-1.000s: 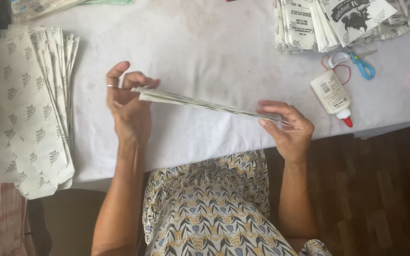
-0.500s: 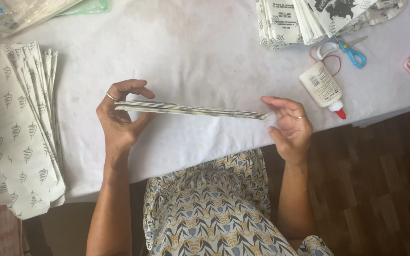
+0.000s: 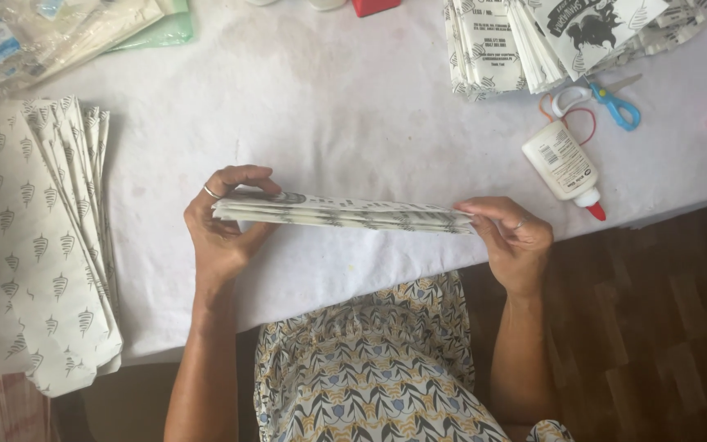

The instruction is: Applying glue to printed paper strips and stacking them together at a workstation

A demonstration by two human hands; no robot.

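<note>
- A flat, folded stack of white paper printed with small dark leaf motifs [image 3: 341,213] is held edge-on and level, just above the near part of the white-covered bench [image 3: 353,106].
- The left hand [image 3: 224,223] pinches the stack's left end, thumb over the top and fingers curled beneath; this grip seems to keep the layers squared together.
- The right hand [image 3: 513,237] pinches the opposite end between thumb and fingertips, apparently to keep the stack taut.
- Left of the held stack, a fanned pile of matching printed paper sheets [image 3: 38,237] lies overhanging the bench edge.
- Beyond the stack to the right lies a white glue bottle with a red tip [image 3: 562,164], on its side.
- Further from the stack, beyond the bottle, are blue-handled scissors [image 3: 611,102] and another pile of printed paper pieces [image 3: 533,41].
</note>
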